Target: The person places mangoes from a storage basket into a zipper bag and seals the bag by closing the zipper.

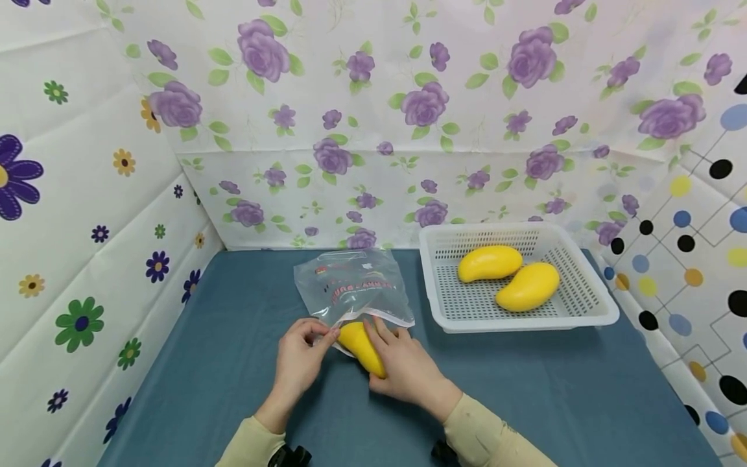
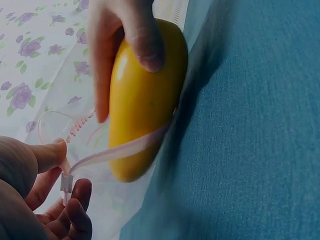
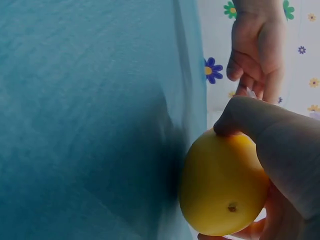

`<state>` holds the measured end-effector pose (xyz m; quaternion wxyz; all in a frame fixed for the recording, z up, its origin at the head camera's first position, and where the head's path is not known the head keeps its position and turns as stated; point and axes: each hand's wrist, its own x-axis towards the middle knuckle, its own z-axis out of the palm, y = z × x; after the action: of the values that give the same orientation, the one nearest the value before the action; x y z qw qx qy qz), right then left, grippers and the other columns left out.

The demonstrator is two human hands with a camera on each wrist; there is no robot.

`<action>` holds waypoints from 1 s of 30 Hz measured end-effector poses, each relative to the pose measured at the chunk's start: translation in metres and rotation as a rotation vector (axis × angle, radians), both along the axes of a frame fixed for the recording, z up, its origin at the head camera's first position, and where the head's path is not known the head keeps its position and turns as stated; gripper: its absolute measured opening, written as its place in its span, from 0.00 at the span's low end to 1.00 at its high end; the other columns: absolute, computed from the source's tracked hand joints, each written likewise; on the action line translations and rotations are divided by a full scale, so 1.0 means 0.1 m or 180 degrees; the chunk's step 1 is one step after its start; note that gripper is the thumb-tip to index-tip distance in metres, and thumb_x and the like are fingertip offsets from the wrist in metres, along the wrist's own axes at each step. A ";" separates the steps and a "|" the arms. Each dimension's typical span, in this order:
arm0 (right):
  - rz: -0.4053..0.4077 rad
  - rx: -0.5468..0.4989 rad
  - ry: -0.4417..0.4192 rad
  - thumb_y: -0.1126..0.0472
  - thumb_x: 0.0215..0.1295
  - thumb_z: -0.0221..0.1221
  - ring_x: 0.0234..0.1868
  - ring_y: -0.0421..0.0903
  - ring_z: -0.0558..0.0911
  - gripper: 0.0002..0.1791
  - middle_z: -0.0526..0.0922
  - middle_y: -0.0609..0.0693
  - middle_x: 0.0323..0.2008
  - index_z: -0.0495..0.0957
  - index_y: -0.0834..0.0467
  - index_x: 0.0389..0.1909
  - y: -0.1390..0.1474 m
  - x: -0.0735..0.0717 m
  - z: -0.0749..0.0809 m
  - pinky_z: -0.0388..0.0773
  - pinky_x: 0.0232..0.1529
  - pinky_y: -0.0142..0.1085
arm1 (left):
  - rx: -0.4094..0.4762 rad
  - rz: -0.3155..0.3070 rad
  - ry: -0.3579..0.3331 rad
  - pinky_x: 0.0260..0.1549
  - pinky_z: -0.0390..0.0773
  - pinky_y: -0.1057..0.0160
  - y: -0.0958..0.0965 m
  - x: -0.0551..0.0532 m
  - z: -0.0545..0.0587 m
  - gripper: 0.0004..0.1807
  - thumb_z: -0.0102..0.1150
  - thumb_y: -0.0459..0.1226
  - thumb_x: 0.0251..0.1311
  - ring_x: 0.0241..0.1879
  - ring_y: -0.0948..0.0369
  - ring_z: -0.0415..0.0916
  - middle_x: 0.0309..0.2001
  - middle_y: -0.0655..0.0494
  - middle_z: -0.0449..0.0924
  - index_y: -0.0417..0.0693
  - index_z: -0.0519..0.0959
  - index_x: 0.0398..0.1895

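Left hand (image 1: 299, 357) pinches the edge of a clear, printed plastic bag (image 1: 358, 282) | right hand (image 1: 405, 366) curls round a smooth, yellow, mango-shaped fruit (image 1: 359, 346), its far end within the bag's mouth | risk: if the pinch loosens, the edge may fold and block the fruit

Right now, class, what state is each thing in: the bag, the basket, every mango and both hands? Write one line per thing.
Bag: mouth open, resting on the table
Held mango: tip in the bag's mouth, rest outside
Left hand: pinching the bag's edge
Right hand: gripping the held mango
Basket: upright, no lid on
Rear mango: lying in the basket
Front mango: lying in the basket
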<state>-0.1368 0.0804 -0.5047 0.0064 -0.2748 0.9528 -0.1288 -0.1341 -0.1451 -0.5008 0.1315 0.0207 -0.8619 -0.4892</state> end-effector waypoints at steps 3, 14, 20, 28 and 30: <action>-0.0055 0.0066 0.0079 0.42 0.63 0.70 0.61 0.60 0.77 0.52 0.65 0.60 0.80 0.60 0.53 0.84 -0.01 0.02 -0.02 0.82 0.49 0.55 | 0.0009 -0.0016 0.0020 0.32 0.74 0.64 0.01 0.00 0.00 0.08 0.77 0.41 0.65 0.32 0.60 0.72 0.41 0.58 0.83 0.51 0.89 0.29; -0.0033 -0.0116 0.0493 0.50 0.62 0.72 0.72 0.61 0.72 0.47 0.68 0.63 0.77 0.66 0.56 0.81 -0.04 0.01 -0.02 0.78 0.59 0.58 | -0.0016 -0.0087 -0.0039 0.33 0.72 0.64 -0.01 0.01 -0.03 0.08 0.78 0.40 0.64 0.32 0.59 0.72 0.43 0.57 0.84 0.51 0.89 0.29; 0.0185 -0.0321 0.0469 0.55 0.66 0.72 0.75 0.63 0.70 0.45 0.65 0.64 0.78 0.64 0.58 0.81 -0.08 -0.13 -0.05 0.69 0.72 0.56 | -0.0114 -0.0121 -0.0093 0.33 0.72 0.63 -0.05 0.02 -0.04 0.08 0.78 0.40 0.64 0.32 0.60 0.72 0.43 0.57 0.83 0.52 0.88 0.28; 0.0429 -0.0213 0.0267 0.55 0.73 0.68 0.77 0.63 0.67 0.42 0.60 0.61 0.81 0.61 0.55 0.83 -0.11 -0.33 -0.15 0.61 0.77 0.54 | -0.0217 -0.0082 -0.0188 0.32 0.70 0.62 -0.09 0.04 -0.07 0.08 0.78 0.38 0.64 0.30 0.60 0.71 0.43 0.57 0.83 0.53 0.88 0.28; 0.0487 -0.0172 0.0277 0.55 0.75 0.67 0.79 0.61 0.65 0.39 0.59 0.59 0.82 0.63 0.54 0.82 -0.12 -0.36 -0.17 0.60 0.78 0.54 | -0.0213 -0.0070 -0.0191 0.32 0.71 0.62 -0.10 0.05 -0.07 0.08 0.77 0.38 0.64 0.30 0.60 0.71 0.43 0.57 0.83 0.53 0.88 0.28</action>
<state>-0.1729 0.0681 -0.5214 -0.0326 -0.3521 0.9246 -0.1415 -0.1290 -0.1550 -0.5081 0.1009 0.0214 -0.8816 -0.4606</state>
